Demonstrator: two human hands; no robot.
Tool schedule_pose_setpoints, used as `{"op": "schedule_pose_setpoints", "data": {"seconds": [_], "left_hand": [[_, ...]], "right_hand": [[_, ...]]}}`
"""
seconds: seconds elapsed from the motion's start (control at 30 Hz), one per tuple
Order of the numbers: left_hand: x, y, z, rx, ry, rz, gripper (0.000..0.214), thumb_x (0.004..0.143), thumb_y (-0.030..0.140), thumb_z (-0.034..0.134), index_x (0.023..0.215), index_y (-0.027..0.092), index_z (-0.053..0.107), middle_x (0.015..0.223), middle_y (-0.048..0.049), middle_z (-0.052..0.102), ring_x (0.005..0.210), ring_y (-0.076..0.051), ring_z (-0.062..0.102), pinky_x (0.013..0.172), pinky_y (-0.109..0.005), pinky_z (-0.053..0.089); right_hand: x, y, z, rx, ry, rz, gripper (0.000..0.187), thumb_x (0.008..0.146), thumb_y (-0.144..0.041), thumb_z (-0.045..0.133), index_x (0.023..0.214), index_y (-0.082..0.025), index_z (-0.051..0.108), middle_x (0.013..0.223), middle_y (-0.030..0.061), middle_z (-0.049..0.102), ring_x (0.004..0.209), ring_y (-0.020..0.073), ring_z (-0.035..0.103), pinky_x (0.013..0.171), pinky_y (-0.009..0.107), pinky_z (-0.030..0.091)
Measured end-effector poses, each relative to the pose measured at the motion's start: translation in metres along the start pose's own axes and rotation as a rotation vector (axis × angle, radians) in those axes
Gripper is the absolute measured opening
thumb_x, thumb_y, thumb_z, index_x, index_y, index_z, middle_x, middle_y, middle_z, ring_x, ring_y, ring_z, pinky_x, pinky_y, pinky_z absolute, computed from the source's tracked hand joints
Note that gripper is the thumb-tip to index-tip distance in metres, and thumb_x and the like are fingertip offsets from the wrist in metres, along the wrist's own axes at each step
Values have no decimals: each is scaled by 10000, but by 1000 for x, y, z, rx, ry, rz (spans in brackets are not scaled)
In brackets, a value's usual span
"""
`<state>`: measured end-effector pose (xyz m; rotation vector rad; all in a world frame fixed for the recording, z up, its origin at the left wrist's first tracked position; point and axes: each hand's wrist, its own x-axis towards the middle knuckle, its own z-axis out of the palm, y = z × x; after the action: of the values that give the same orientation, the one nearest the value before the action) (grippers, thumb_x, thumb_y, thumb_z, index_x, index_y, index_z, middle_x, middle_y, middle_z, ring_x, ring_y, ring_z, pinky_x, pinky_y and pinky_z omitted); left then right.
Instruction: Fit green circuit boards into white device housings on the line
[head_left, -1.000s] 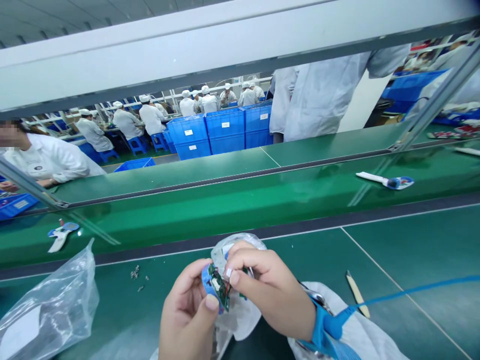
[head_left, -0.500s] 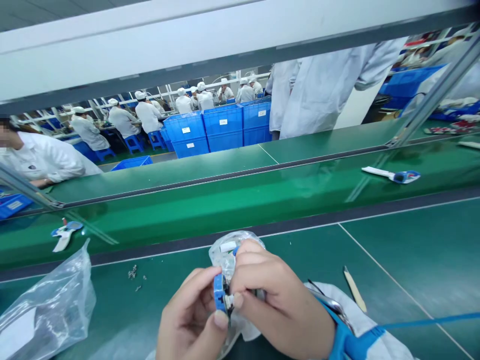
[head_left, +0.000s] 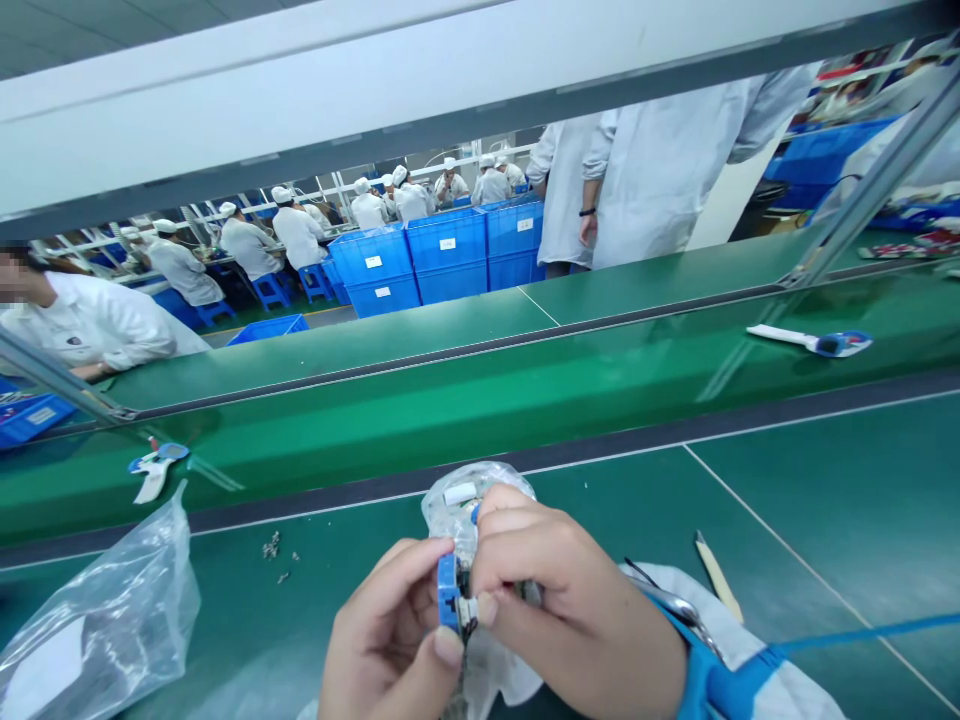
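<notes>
Between finger and thumb, my left hand (head_left: 401,630) grips a small blue plastic housing (head_left: 448,592), held upright on its edge. On its right side is a small white connector (head_left: 468,610), pinched by the thumb and curled fingers of my right hand (head_left: 555,590). Dark wires show just below the connector. Behind and beneath both hands lies a clear plastic bag (head_left: 450,510) with white and blue pieces in it, partly hidden by my right hand. A blue strap circles my right wrist, with a cord running off to the right.
Loose screws (head_left: 271,545) lie left of my hands, near a large clear bag (head_left: 112,620). A pointed beige tool (head_left: 718,578) rests at the right. White-and-blue parts (head_left: 817,342) sit on the green belt (head_left: 420,400). Beyond stand blue crates (head_left: 448,250) and people in white coats.
Both hands keep the same hold on the housing and connector. On the belt, the white-and-blue parts have shifted right. The whole view has moved slightly.
</notes>
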<state>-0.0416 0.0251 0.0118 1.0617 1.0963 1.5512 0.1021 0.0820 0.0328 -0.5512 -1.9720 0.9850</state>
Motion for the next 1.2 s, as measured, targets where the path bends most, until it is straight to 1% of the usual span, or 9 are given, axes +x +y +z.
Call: {"op": "schedule_pose_setpoints", "data": {"seconds": [0.07,0.23,0.4,0.5,0.63,0.73,0.9,1.0,1.2], "left_hand": [[1,0,-2,37,-8,17,291,667,409,764,940,309,743,732,-11,611,606,-106,555,553,-167,478],[5,1,-11,305,-170,133,297,745,317,712,1038,362,695,779,-4,628,646,-125,586,570,-184,498],[-3,-5,-4,490,-10,277,277,808,356,637,1084,350,640,844,2,596,644,-119,569,540,-193,469],[-8,-7,1,604,-10,324,295,849,425,562,1129,343,599,859,-3,568,642,-125,545,557,-221,455],[-11,-10,4,761,-43,316,453,868,579,401,1224,316,501,844,-16,542,570,-143,515,498,-260,420],[-13,-16,7,937,3,253,563,838,622,392,1238,227,429,941,-89,606,688,-225,609,561,-321,455],[-14,-25,13,1172,74,296,346,911,439,316,1168,218,387,932,-109,654,732,-259,654,617,-352,477],[-13,-28,14,1356,139,338,317,912,330,306,1185,180,367,938,-153,636,733,-284,651,593,-359,470],[-13,-30,16,1539,196,382,300,888,215,328,1183,163,334,836,-127,597,649,-286,612,555,-355,428]], "right_hand": [[0,0,0,-25,-2,-2,255,793,-125,459,553,-173,387,527,-32,426,599,114,416,631,282,304],[-2,-2,0,-107,-9,-4,251,796,-130,431,552,-173,389,540,-19,463,616,122,428,630,290,301],[-3,-3,-1,-185,-8,30,270,804,-141,432,545,-173,362,547,-12,446,643,133,418,646,296,303],[-2,-3,-3,-161,-15,52,273,799,-137,432,543,-174,344,546,-18,419,631,127,413,643,289,309],[1,-4,-5,-86,-47,110,258,773,-114,451,540,-174,358,542,-32,415,604,112,417,652,272,327],[2,-4,-5,-21,-60,162,240,724,-68,471,516,-170,405,527,-39,444,599,103,441,687,262,345],[3,0,0,-26,-29,247,240,670,-2,464,494,-166,458,516,-40,467,603,104,454,668,258,339],[3,0,3,-95,-19,240,264,714,-9,472,505,-163,421,522,-40,445,609,109,438,661,268,333],[-4,-5,15,-302,44,237,263,809,-88,439,559,-169,418,606,4,504,697,159,456,724,327,358]]}}
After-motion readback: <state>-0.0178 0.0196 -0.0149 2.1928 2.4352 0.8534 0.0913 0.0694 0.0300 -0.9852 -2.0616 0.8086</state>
